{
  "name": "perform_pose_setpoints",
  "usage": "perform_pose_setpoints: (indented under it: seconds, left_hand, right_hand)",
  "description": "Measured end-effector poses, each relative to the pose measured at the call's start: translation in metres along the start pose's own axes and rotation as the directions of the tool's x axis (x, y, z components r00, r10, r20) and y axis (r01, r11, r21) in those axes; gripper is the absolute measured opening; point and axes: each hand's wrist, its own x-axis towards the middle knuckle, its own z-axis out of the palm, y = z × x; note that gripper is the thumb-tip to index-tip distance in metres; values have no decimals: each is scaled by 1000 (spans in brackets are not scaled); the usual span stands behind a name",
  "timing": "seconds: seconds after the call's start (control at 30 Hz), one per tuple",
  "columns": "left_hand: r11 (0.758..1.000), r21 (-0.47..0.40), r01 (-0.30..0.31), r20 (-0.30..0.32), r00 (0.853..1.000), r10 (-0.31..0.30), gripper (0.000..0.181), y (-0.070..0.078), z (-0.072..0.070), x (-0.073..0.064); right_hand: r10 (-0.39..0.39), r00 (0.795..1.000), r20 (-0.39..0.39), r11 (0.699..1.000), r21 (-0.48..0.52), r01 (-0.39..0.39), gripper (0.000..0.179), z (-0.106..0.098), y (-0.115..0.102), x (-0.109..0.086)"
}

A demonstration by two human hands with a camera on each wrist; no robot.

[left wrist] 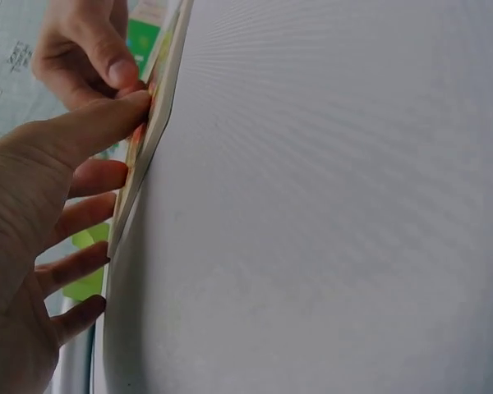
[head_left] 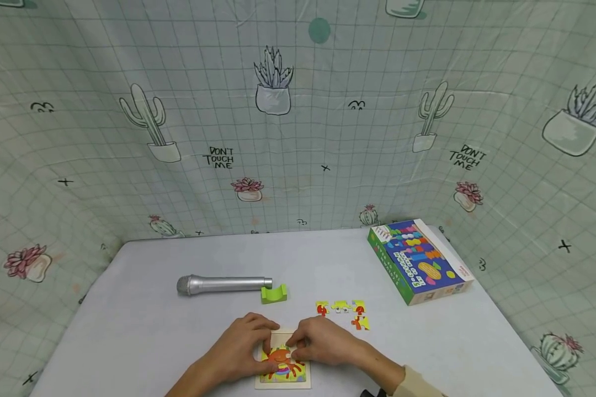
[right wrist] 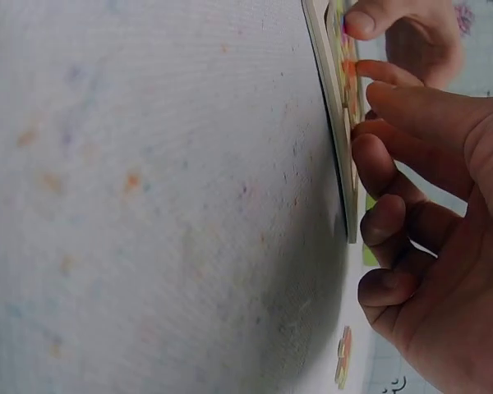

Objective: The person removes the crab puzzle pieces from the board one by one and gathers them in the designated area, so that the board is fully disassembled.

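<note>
A shallow wooden puzzle tray (head_left: 283,385) lies near the table's front edge, with a red crab picture (head_left: 280,357) on yellow in it. Bare wood shows along the tray's far side. My left hand (head_left: 242,345) rests at the tray's left side. Its thumb lies on the picture, its fingers fairly straight and spread in the left wrist view. From the right, my right hand (head_left: 326,342) reaches over the tray, thumb and index finger pinching a puzzle piece at the picture's upper right, mostly hidden by the fingers. Its other fingers (right wrist: 384,220) are curled.
Several loose puzzle pieces (head_left: 341,306) lie beyond my right hand. A silver microphone (head_left: 228,284) and a green curved block (head_left: 274,294) lie behind the tray. A blue and green toy box (head_left: 419,262) stands at the back right. A patterned cloth (head_left: 298,138) hangs behind the table.
</note>
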Motion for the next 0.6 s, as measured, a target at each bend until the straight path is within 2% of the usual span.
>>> perform_pose_setpoints:
  seconds: [0.17, 0.33, 0.6]
  left_hand:
    - [1000, 3, 3, 28, 1000, -3, 40, 2, -3, 1]
    - [999, 33, 10, 52, 999, -12, 42, 6, -5, 3]
    - [999, 33, 39, 65, 997, -41, 41, 9, -5, 5]
  right_hand:
    - [-2, 1000, -1, 999, 35, 2, 15, 1, -3, 2]
    - [38, 999, 0, 995, 89, -38, 8, 2, -4, 3]
    - [50, 999, -15, 991, 122, -48, 4, 4, -2, 4]
